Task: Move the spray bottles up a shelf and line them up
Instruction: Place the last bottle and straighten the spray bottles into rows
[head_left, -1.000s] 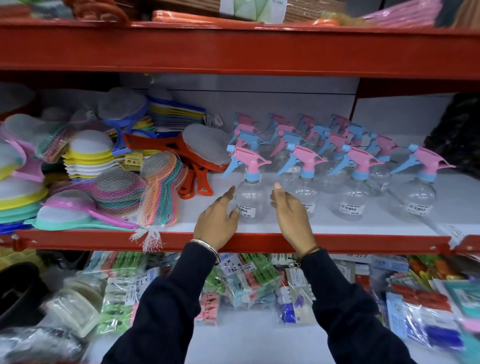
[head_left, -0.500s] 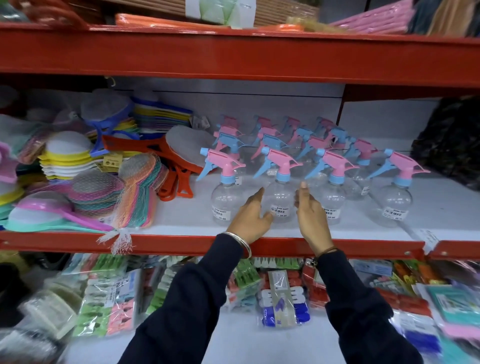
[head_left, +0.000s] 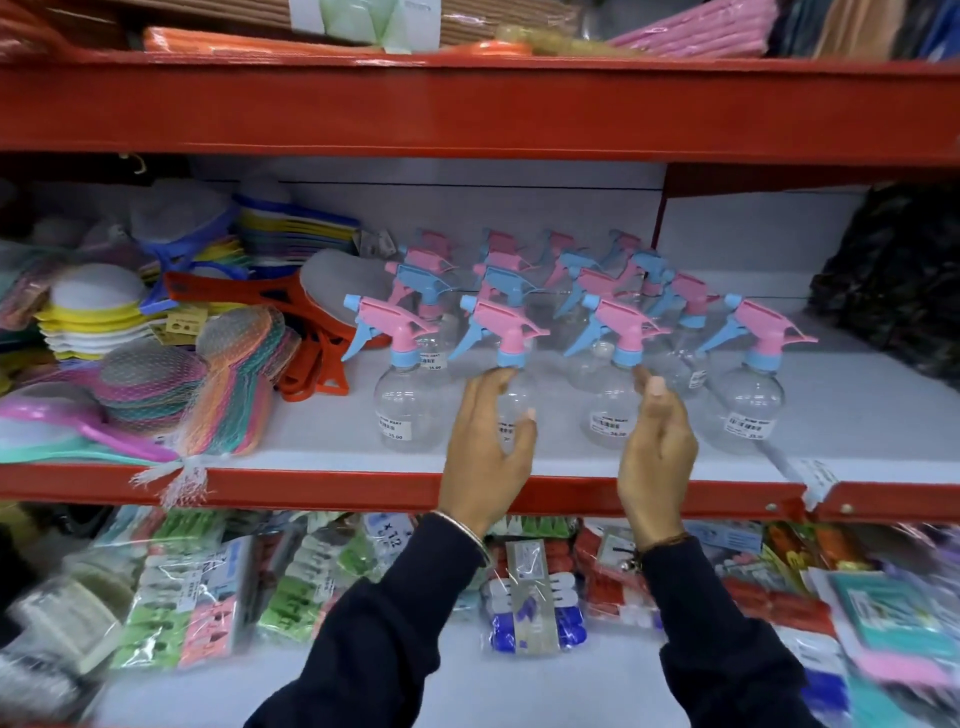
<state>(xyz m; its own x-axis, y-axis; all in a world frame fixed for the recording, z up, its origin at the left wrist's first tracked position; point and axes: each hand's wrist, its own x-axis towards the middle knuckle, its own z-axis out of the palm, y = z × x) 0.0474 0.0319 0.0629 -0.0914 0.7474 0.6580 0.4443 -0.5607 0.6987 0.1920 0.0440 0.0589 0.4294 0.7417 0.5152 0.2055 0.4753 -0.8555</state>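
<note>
Several clear round spray bottles with pink and blue trigger heads stand in rows on the white middle shelf (head_left: 311, 488). The front row holds bottles at the left (head_left: 400, 410), second (head_left: 511, 332), third (head_left: 610, 410) and far right (head_left: 750, 405). More bottles (head_left: 519, 260) crowd behind them. My left hand (head_left: 483, 457) cups the second front bottle, fingers on its left side and thumb across its front. My right hand (head_left: 657, 452) stands upright with fingers together, just right of the third bottle, holding nothing.
Netted stacks of coloured strainers (head_left: 145, 384) and orange handled ones (head_left: 306, 322) fill the shelf's left. A dark bag (head_left: 893, 270) sits at the right. The red beam (head_left: 467, 104) of the shelf above hangs close overhead. Packets of pegs (head_left: 208, 597) lie on the shelf below.
Both hands moved rightward along the front row, from flanking one bottle to spreading apart. The left hand now cups the second bottle; the right hand stands beside the third.
</note>
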